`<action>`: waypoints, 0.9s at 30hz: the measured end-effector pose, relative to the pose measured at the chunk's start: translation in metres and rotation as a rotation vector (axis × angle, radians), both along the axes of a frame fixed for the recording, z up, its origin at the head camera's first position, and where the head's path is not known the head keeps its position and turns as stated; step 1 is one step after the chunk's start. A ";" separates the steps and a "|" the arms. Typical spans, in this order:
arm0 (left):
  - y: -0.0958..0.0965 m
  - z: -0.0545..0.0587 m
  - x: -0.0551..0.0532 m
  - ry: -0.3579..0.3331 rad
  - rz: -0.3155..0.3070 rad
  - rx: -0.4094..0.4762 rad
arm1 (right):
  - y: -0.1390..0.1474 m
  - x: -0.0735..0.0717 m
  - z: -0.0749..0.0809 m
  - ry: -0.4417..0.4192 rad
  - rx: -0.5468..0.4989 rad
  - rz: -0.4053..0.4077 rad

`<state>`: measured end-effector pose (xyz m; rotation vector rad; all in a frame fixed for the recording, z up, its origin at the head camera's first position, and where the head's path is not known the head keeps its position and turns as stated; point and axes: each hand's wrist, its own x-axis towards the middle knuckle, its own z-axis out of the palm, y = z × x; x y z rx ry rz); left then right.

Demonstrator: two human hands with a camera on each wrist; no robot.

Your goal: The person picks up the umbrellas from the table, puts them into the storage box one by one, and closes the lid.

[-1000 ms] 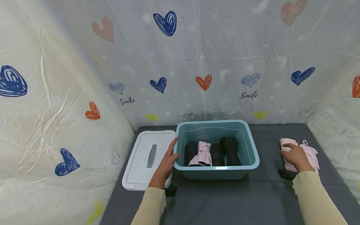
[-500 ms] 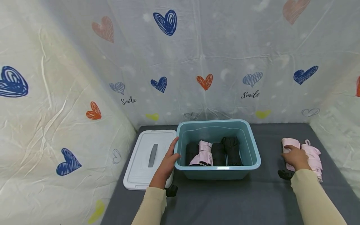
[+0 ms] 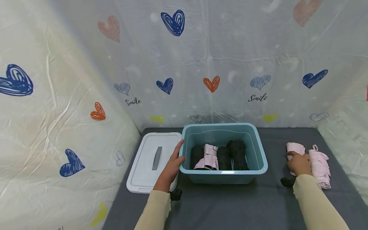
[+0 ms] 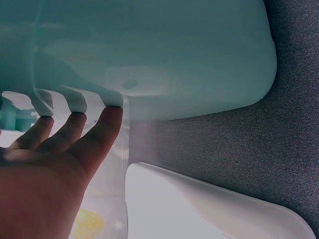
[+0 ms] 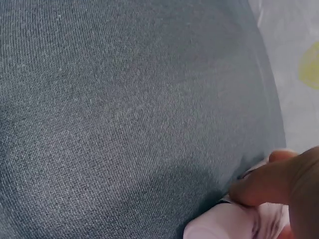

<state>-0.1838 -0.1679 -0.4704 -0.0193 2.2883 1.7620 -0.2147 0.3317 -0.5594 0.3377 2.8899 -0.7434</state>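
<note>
A light-blue plastic bin [image 3: 218, 179] stands at the middle of the table. My left hand [image 3: 169, 169] rests against its left side, fingers extended; the left wrist view shows fingertips [image 4: 113, 115] at the bin's wall. Inside lie a rolled pink fabric bundle [image 3: 210, 156] and several black rolls [image 3: 224, 158]. At the right, my right hand [image 3: 300, 164] grips a pink fabric roll [image 3: 295, 147] from above, hiding much of it. Close up, the thumb [image 5: 261, 186] presses the roll's side [image 5: 224, 221]. Another pink roll [image 3: 319, 167], with a small loop on top, lies just right of that hand.
A white lid [image 3: 143, 166] with a grey handle [image 3: 156, 158] lies left of the bin. Dark grey cloth [image 3: 230, 207] covers the table. Behind it hangs a pale curtain [image 3: 189, 51] printed with hearts.
My right hand has shifted slightly left and its fingers have closed onto the left pink roll, uncovering more of the other one. The left hand stays at the bin's side.
</note>
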 end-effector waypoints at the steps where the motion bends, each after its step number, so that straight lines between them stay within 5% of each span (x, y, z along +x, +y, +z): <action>1: 0.000 0.000 0.000 0.003 -0.003 0.003 | 0.002 0.000 -0.002 0.017 0.007 0.002; 7: 0.001 0.001 0.001 0.002 -0.010 0.012 | 0.008 0.006 -0.003 0.138 0.021 0.059; 14: -0.001 -0.001 0.000 -0.004 -0.004 0.015 | 0.005 0.011 0.014 -0.039 -0.331 -0.108; 18: -0.001 -0.001 0.000 -0.002 0.000 0.018 | 0.002 0.014 0.020 -0.067 -0.484 -0.156; 27: -0.001 -0.001 0.000 -0.002 -0.011 0.027 | -0.004 0.022 0.024 -0.087 -0.697 -0.100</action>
